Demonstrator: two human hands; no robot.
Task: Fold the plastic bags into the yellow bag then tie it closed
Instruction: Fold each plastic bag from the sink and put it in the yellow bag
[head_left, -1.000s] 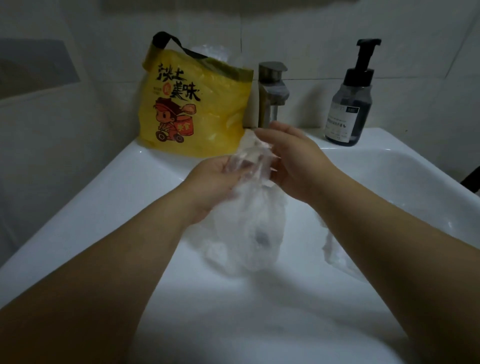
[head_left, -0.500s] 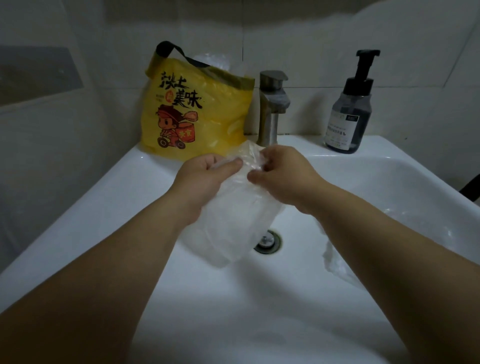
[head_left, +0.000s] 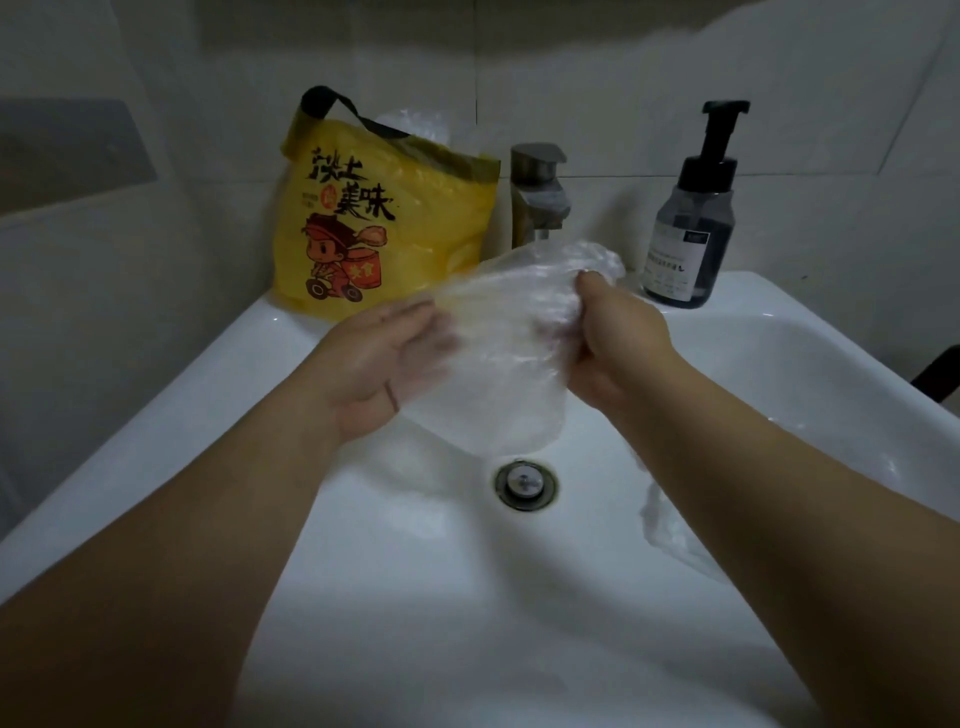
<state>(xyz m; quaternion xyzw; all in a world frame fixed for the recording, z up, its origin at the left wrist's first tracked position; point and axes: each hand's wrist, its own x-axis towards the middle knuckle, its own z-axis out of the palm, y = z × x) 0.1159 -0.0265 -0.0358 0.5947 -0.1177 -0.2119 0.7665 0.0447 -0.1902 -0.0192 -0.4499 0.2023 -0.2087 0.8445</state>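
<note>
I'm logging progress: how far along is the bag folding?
Done: some clear plastic already sticks out of the yellow bag. In hand: the right hand grips a clear bag over the sink, the left hand flat against it. Left: stow that one and a second bag lying in the sink, then tie the open yellow bag.

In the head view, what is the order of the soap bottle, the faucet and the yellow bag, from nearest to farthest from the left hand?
1. yellow bag, at the back left, just behind the left hand.
2. faucet, at the back centre.
3. soap bottle, at the back right.
</note>
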